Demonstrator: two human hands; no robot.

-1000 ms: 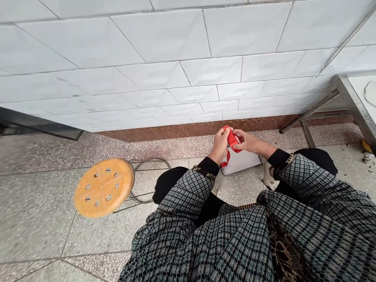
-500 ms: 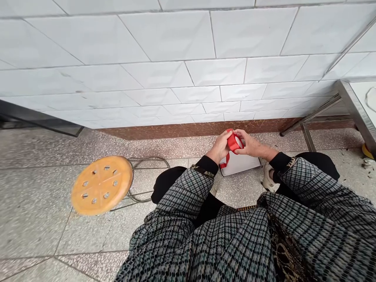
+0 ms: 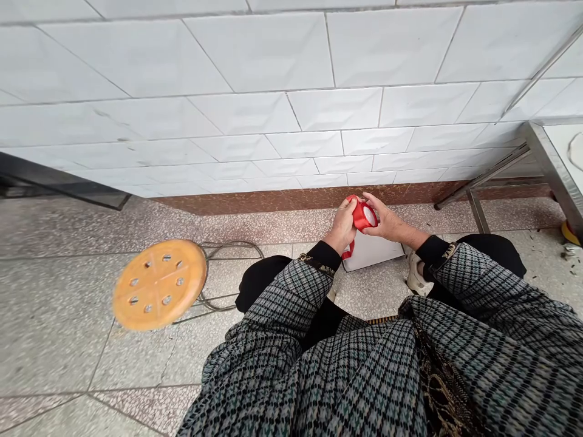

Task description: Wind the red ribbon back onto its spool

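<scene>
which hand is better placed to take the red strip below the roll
Likely the left hand: the red strip shows right beside it, while the right hand sits across the red roll.

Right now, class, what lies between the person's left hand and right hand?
In the head view, a red roll lies between the left hand and the right hand, its pale centre turned toward the right.

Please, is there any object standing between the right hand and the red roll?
Nothing visible stands between them: the right hand is right at the red roll, its thumb apparently touching it. The left hand holds the opposite side.
</scene>
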